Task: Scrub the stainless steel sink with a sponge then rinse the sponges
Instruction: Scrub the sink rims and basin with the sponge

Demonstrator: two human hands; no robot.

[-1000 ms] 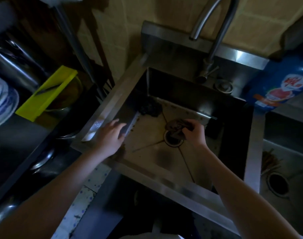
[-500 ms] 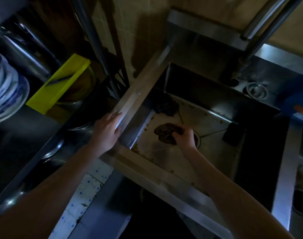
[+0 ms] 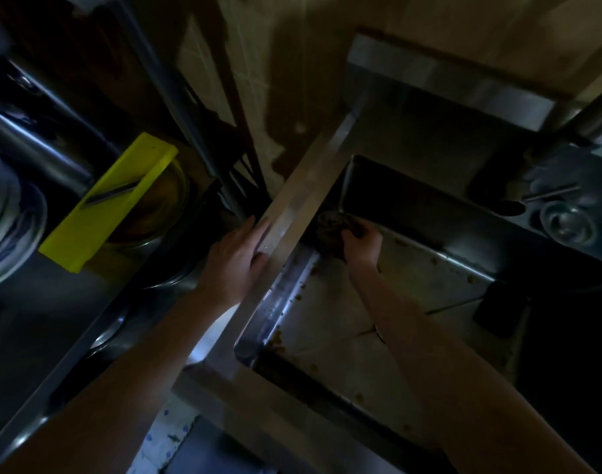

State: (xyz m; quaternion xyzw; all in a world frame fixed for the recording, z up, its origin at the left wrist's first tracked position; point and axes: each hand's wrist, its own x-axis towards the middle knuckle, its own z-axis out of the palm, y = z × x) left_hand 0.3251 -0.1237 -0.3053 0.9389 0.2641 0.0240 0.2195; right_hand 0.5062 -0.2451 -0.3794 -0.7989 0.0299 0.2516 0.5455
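Passing stacked plates (image 3: 5, 234) at the far left, then a yellow board (image 3: 101, 210) lying tilted across a metal bowl (image 3: 166, 213). Resting the left hand (image 3: 234, 258) on the left rim of the sink (image 3: 292, 200), fingers straight, gripping nothing. Holding a dark sponge (image 3: 328, 225) in the right hand (image 3: 361, 241), fingers curled round it, down in the basin's far left corner. Showing brown specks scattered over the pale basin floor. Further right, lying near the basin's right wall, a black block (image 3: 498, 307); beyond it, rising from the back ledge, the faucet (image 3: 590, 126).
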